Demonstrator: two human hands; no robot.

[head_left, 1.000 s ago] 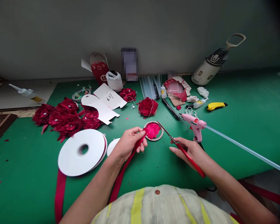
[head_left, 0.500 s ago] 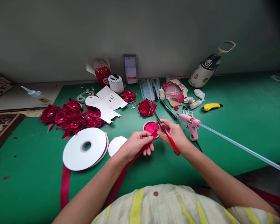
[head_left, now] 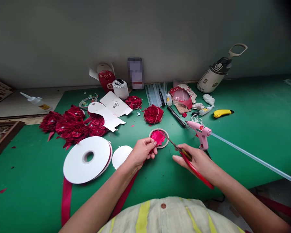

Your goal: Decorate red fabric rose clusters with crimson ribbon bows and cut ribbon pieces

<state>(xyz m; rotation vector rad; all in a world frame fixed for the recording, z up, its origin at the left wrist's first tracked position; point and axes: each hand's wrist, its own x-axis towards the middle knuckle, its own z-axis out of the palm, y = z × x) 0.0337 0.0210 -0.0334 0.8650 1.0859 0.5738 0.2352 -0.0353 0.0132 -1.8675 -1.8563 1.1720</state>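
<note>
The left hand (head_left: 142, 151) pinches the free end of the red ribbon (head_left: 126, 191) between thumb and fingertips, holding it just over the near-left edge of the small round ring (head_left: 165, 141), so the cut end sits right above the place where pieces collect; the ribbon runs back from that hand toward the near edge of the green table (head_left: 257, 129) and loops round to the white ribbon spool (head_left: 87, 160) lying flat on the left, which leaves slack to draw on; the right hand (head_left: 196, 160) is closed round the red handles of the scissors (head_left: 184, 155), blades nearly together and pointing far-left at the ribbon end, tips close to the ring; that ring holds a small heap of bright pink-red ribbon pieces (head_left: 158, 137); a finished red flower (head_left: 153, 114) sits in a similar ring just beyond, and a cluster of red flowers (head_left: 70, 124) lies far-left beside white card cut-outs (head_left: 106, 111); the pink glue gun (head_left: 200, 132) stands just right of the scissors, its long stick trailing off to the right, within easy reach; a white disc (head_left: 121, 155) lies between spool and left hand.
</note>
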